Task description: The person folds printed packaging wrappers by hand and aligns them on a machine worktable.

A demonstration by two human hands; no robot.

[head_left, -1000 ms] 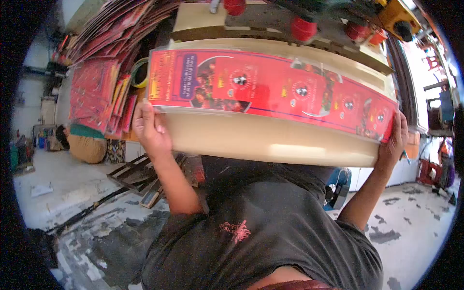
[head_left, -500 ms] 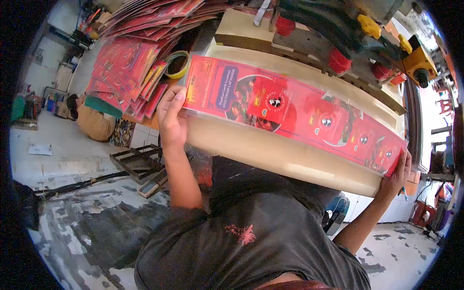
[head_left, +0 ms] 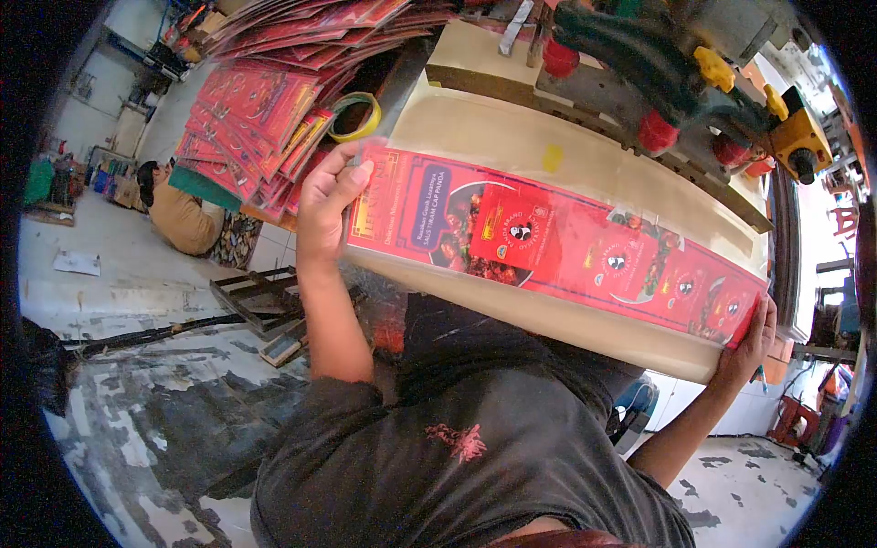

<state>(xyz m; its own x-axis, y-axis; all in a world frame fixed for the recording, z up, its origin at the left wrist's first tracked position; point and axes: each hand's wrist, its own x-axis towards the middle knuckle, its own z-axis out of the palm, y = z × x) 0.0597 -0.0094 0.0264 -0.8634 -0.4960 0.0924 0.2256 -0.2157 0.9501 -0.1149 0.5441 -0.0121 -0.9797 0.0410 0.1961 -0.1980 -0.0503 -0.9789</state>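
A big pale board (head_left: 475, 119) lies in front of me, and a big pile of red sheets (head_left: 256, 119) sits past its left end. Over the board is 1 long red strip (head_left: 566, 247), near the edge by my tummy. Its long way runs from side to side, almost in line with that edge, right between my 2 hands. Neither hand is nearer, because both touch it. My left hand (head_left: 325, 203) grips the left end, thumb on top. My right hand (head_left: 755, 340) pinches the right end, but I can't tell where its hidden fingers go. 1 small yellow patch (head_left: 552, 158) shows just past the strip's far side.
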